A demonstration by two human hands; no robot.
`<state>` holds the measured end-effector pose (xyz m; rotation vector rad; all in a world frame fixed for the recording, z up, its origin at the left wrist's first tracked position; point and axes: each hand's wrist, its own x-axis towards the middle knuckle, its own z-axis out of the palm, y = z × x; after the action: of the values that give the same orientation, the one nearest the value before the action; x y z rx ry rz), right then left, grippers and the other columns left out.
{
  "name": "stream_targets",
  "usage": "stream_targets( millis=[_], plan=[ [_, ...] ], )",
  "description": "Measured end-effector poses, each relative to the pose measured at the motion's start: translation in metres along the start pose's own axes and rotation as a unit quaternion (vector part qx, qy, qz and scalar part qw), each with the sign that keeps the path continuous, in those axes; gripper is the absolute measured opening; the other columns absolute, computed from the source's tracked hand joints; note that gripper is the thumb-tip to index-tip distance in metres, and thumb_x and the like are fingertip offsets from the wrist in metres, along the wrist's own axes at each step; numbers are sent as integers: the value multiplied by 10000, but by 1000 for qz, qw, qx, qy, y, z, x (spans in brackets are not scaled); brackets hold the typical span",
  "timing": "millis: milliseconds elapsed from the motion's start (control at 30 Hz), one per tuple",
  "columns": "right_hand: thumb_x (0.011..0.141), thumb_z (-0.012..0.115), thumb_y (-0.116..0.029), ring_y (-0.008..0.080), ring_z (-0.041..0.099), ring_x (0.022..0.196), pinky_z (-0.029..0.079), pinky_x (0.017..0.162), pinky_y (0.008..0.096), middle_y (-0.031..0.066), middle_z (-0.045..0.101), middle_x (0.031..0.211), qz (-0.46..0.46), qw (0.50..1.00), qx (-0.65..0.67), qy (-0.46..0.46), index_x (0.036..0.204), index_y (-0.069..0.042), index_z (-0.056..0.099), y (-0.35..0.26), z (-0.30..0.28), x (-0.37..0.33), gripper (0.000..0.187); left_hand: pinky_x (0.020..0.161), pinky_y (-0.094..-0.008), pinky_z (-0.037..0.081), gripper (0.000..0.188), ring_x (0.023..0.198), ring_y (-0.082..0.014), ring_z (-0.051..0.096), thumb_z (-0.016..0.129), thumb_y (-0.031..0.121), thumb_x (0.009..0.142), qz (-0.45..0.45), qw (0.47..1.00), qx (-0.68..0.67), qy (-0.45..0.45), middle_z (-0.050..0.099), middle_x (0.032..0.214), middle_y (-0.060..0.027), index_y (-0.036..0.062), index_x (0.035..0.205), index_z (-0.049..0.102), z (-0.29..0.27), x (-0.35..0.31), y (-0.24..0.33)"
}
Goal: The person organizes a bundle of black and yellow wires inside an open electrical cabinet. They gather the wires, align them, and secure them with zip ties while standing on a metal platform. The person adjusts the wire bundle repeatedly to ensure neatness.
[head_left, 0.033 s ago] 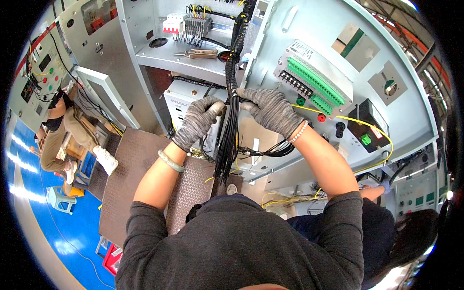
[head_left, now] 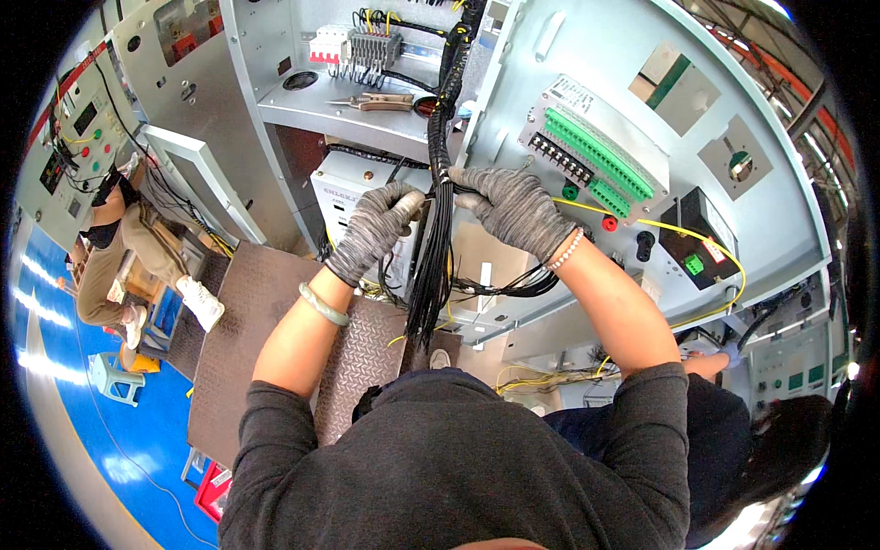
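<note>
A thick bundle of black wires [head_left: 429, 275] hangs down in front of me, wrapped together higher up and fanning into loose ends below. My left hand [head_left: 383, 225], in a grey striped glove, is closed just left of it, thumb and fingers pinched. On the other side my right hand [head_left: 513, 209], gloved alike, pinches close against the bundle. A thin black strip, apparently a cable tie [head_left: 444, 190], crosses the wires between the two pinches; its ends are mostly hidden by my fingers.
Pliers [head_left: 380, 102] lie on the cabinet shelf below a terminal block [head_left: 371, 50]. At right, the open cabinet door [head_left: 587, 46] carries a green-connector module [head_left: 600, 151] and a yellow wire [head_left: 683, 227]. A co-worker [head_left: 706, 440] is close on my right; another person [head_left: 137, 257] sits at left.
</note>
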<state>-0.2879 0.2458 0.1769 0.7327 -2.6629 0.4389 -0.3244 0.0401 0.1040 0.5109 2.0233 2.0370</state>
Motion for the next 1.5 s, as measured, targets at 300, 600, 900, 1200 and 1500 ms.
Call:
stream_targets(
  millis=[300, 600, 900, 1200, 1500],
  plan=[
    [786, 649, -190, 291, 624, 869, 505, 750, 359, 140, 646, 940, 12, 1000, -13, -20, 1067, -93, 620, -2, -2, -1, 299, 415, -162, 323, 348, 475, -42, 410, 582, 329, 874, -95, 981, -141, -89, 539, 637, 12, -3, 982, 589, -16, -4, 8],
    [763, 674, -161, 282, 632, 864, 511, 753, 341, 129, 651, 941, -3, 1000, 5, -10, 1057, -77, 626, -1, 0, 2, 309, 672, -225, 459, 338, 742, -94, 547, 549, 243, 885, 2, 988, -88, -126, 606, 859, -19, 44, 1159, 551, 11, 11, -40],
    [816, 595, -222, 317, 610, 877, 485, 777, 398, 149, 636, 939, -12, 999, 23, -23, 1116, -114, 585, 10, 5, 0, 320, 812, -278, 433, 514, 854, -129, 547, 666, 383, 767, -17, 977, -170, -126, 597, 916, -15, 48, 1140, 550, 32, 2, 3],
    [827, 578, -200, 316, 609, 893, 484, 790, 394, 150, 633, 964, -3, 997, 30, -73, 1139, -117, 570, 6, -7, 4, 323, 625, -245, 429, 353, 695, -99, 511, 693, 308, 752, -80, 974, -187, -96, 560, 796, 10, 61, 985, 598, 38, 9, -5],
    [832, 584, -209, 317, 615, 813, 496, 700, 402, 137, 620, 924, -59, 995, -61, -60, 1186, -127, 531, 8, -5, 4, 368, 602, -280, 494, 276, 643, -168, 572, 685, 265, 762, -128, 846, -482, -188, 575, 742, -26, 56, 908, 581, 36, 8, -23]
  ],
)
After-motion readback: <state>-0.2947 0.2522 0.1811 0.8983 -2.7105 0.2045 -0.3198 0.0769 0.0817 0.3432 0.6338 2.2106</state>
